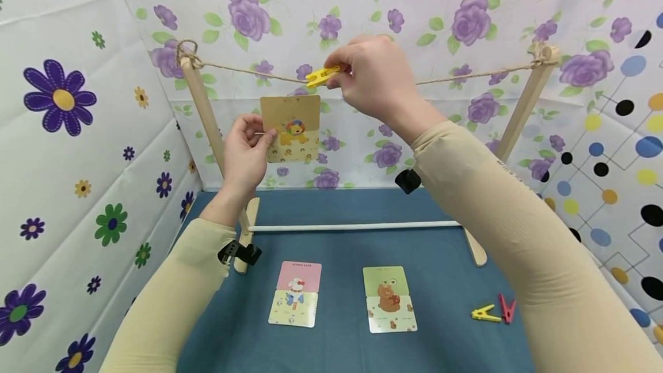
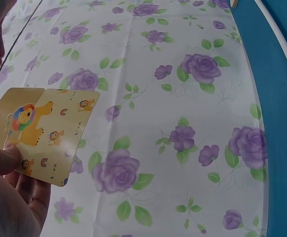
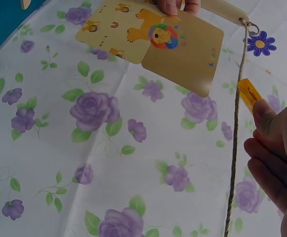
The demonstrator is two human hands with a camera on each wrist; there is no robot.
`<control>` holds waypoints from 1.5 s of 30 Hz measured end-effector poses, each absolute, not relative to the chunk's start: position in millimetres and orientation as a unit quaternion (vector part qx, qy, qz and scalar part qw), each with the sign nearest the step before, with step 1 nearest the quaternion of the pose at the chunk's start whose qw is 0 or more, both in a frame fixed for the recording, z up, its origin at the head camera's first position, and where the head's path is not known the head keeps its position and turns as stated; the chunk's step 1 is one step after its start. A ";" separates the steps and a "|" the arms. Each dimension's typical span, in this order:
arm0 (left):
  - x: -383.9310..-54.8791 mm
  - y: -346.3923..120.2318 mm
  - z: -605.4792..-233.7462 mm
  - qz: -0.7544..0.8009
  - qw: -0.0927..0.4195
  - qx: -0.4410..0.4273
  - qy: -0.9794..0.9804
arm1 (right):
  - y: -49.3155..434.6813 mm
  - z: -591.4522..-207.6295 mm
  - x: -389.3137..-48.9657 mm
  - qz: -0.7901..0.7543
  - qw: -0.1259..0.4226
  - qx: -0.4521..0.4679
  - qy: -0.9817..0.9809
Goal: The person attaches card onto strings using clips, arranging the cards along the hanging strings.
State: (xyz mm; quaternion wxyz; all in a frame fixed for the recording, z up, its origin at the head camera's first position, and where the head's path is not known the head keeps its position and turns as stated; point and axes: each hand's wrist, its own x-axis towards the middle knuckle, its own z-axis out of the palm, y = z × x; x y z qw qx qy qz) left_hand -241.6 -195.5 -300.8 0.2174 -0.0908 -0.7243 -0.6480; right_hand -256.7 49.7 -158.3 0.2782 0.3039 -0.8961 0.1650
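My left hand (image 1: pixel 246 151) pinches the left edge of a tan card (image 1: pixel 291 128) printed with a lion. The card is held upright, just below a twine line (image 1: pixel 243 71). With thumb and fingers my right hand (image 1: pixel 375 76) pinches a yellow clothespin (image 1: pixel 322 76) right at the twine. In the right wrist view the clothespin (image 3: pixel 250 94) is beside the twine (image 3: pixel 235 138), and the card (image 3: pixel 158 39) is apart from both. The left wrist view shows the thumb on the face of the lion card (image 2: pixel 45 131) and fingers behind it.
The twine hangs between two wooden posts (image 1: pixel 204 111), joined low down by a white rod (image 1: pixel 357 227). On the blue table lie a pink rabbit card (image 1: pixel 295 294) and a green bear card (image 1: pixel 389 299). A yellow clothespin (image 1: pixel 486 313) and a red clothespin (image 1: pixel 507 308) lie at the right.
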 end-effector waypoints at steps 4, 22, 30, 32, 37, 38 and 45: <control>-242.2 -194.7 -300.4 -0.648 0.215 -0.086 -0.725 | 47.0 -157.6 -256.0 0.155 0.262 0.292 -0.907; -244.0 -195.1 -305.1 -0.643 0.215 -0.094 -0.729 | 33.9 -153.3 -258.3 0.131 0.233 0.305 -0.914; -243.0 -195.9 -312.4 -0.641 0.208 -0.102 -0.732 | 24.8 -149.1 -258.1 0.119 0.218 0.309 -0.918; -242.8 -196.6 -314.6 -0.640 0.207 -0.102 -0.733 | 23.1 -149.0 -258.0 0.118 0.209 0.310 -0.920; -243.0 -197.7 -317.0 -0.642 0.208 -0.105 -0.730 | 21.6 -149.2 -257.5 0.102 0.184 0.300 -0.930; -243.1 -197.8 -317.1 -0.642 0.208 -0.106 -0.730 | 21.4 -149.2 -257.4 0.098 0.181 0.298 -0.932; -242.6 -197.9 -317.9 -0.638 0.208 -0.109 -0.733 | 16.8 -149.0 -257.3 0.074 0.172 0.305 -0.934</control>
